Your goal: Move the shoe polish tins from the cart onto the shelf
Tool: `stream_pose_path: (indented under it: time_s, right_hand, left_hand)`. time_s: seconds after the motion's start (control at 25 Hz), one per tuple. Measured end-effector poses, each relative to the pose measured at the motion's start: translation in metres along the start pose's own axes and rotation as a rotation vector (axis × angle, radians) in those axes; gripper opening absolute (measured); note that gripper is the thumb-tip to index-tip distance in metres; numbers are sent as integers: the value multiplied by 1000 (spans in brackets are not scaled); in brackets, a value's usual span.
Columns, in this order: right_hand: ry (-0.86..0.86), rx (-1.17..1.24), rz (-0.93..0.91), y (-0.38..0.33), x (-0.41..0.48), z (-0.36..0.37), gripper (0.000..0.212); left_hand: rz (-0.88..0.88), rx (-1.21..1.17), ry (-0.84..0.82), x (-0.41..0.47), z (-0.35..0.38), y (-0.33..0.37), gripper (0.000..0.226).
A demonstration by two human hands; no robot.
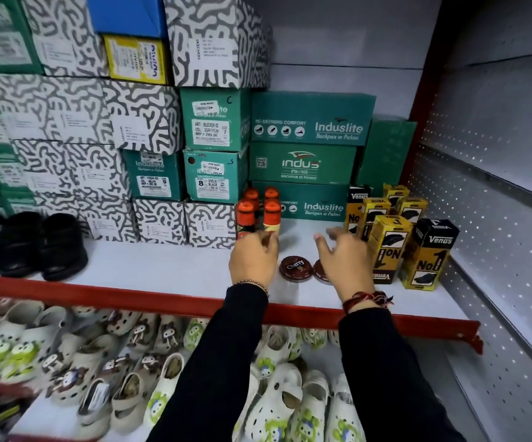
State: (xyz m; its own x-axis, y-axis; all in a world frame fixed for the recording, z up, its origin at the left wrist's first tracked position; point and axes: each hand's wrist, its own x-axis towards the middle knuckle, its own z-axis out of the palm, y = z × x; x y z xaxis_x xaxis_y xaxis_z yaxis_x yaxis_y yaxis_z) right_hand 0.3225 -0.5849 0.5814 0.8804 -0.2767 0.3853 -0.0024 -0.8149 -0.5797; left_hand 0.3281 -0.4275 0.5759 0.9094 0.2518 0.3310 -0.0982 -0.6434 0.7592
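- Two round shoe polish tins lie flat on the white shelf (162, 266) at the centre of the frame: the left tin (295, 267) shows its dark red lid whole, and the right tin (319, 270) is half hidden behind the right hand (346, 263).
- The cart is not clearly in view, so I cannot tell how many tins are left on it.
- The step in hand looks like setting the tins down and tidying them. To do it well, keep them flat and side by side in the open patch between the orange-capped bottles (260, 212) and the yellow Venus boxes (389, 247), without knocking either group.
- The left hand (253, 261) reaches in from the lower centre, palm down, its fingers curled loosely near the base of the front bottles. I cannot tell whether they pinch anything.
- The right hand hovers palm down just above the right tin, fingers spread apart and empty, slightly blurred.
- Both forearms in black sleeves rise from the bottom of the frame, crossing the shelf's red front edge (98, 293).
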Motion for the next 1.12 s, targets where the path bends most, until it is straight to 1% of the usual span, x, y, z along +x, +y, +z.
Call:
stream_pose_path:
  time_s: [0.08, 0.16, 0.28, 0.4, 0.52, 0.72, 0.84, 1.0, 1.12]
  right_hand:
    - [-51, 10, -184, -20, -2, 1, 60]
    - [-78, -10, -345, -41, -6, 8, 65]
    - [-93, -21, -515, -74, -21, 25, 69]
    - [-148, -10, -646, -111, -48, 47, 70]
    - [-234, 53, -748, -143, -80, 74, 70]
    - [-460, 120, -914, -192, -160, 124, 69]
    - [-588, 136, -1008, -209, -216, 157, 69]
    - [-788, 113, -1111, -218, -291, 208, 67]
    - [-962, 33, -1174, -214, -345, 258, 65]
  left_hand:
    - [98, 34, 125, -4, -22, 1, 36]
    - [146, 109, 195, -5, -44, -3, 42]
    - [148, 339, 222, -16, -80, -24, 58]
    - [91, 494, 292, -40, -119, -54, 66]
    - [-13, 576, 349, -70, -154, -85, 67]
    - [-272, 659, 420, -140, -215, -151, 67]
    - [-425, 674, 438, -185, -240, -192, 67]
    - [-643, 702, 417, -246, -255, -257, 69]
    - [-825, 643, 360, -286, -252, -316, 69]
